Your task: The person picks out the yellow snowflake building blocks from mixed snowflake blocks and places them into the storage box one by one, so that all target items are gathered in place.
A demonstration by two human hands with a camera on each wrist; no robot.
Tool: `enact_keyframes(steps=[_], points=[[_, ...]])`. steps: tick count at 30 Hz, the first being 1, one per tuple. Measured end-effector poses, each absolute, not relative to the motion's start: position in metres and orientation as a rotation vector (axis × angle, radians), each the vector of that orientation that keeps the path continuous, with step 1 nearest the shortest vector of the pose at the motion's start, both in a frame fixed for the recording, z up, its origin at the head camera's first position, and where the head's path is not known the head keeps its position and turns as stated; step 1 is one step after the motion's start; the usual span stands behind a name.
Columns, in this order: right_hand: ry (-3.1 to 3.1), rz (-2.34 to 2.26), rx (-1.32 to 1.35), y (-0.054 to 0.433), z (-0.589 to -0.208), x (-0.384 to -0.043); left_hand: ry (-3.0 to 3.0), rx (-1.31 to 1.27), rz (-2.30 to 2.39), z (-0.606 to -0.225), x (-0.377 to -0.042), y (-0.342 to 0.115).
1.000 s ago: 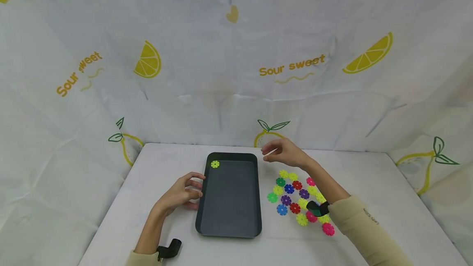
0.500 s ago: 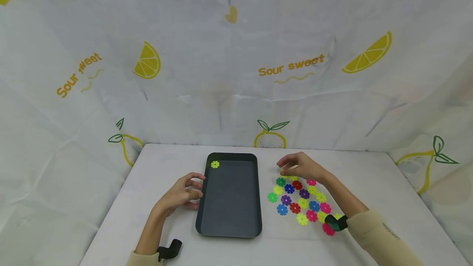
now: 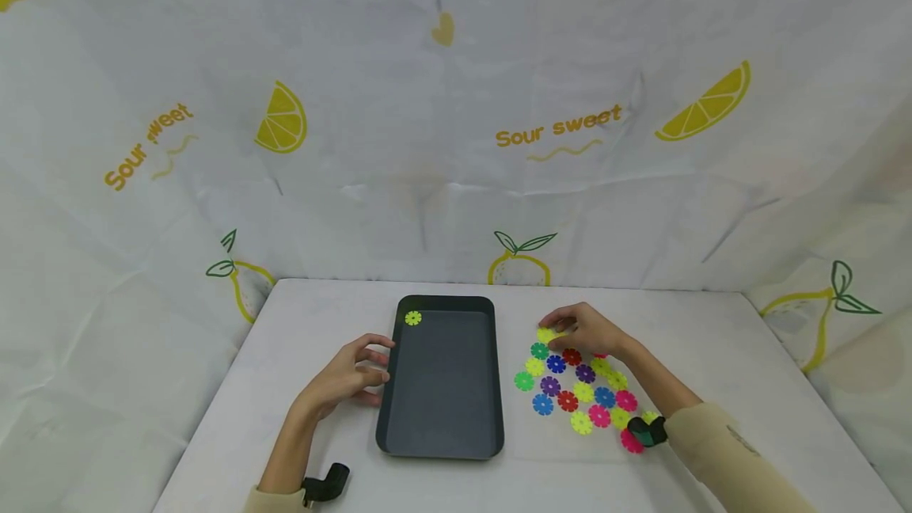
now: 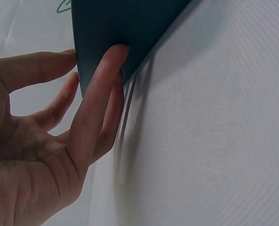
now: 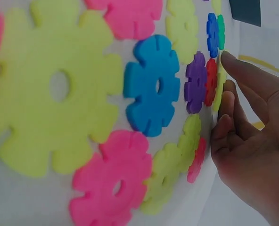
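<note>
My left hand [image 3: 351,374] rests against the left wall of a dark grey rectangular tray [image 3: 440,450]; in the left wrist view its fingertips touch the tray's outer side [image 4: 102,28]. One yellow plastic snowflake disc [image 3: 413,318] lies in the tray's far left corner. Over the far edge of a spread of colourful discs, my right hand [image 3: 584,331] reaches down with thumb and fingers apart about a yellow disc [image 3: 545,335]. The right wrist view shows the fingertips at a yellow disc [image 5: 219,89], seen edge-on. Another yellow disc is partly under the hand.
Several discs lie flat right of the tray, among them blue [image 3: 605,397], purple [image 3: 550,385], red [image 3: 568,400], green [image 3: 524,381] and pink [image 3: 599,416]. They are on a white table [image 3: 684,339]. A lemon-print cloth [image 3: 399,204] hangs behind.
My right hand has moved from beside the tray's far right corner, to the right and down to the yellow discs. The left hand stays at the tray.
</note>
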State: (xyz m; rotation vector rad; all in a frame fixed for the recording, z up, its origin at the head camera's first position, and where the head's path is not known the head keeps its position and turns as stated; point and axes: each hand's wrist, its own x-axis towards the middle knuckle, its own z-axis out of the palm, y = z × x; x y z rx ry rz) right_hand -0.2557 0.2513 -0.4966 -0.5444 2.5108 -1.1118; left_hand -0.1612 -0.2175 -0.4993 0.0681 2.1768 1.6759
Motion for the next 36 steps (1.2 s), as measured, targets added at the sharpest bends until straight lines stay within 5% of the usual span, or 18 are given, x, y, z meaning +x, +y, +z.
enact_keyframes(steps=[36], points=[[2.598,-1.022,-0.640,0.2579,-0.5036,-0.2613,2.187,0.076,1.671,-0.5004,-0.1601,-0.2175]])
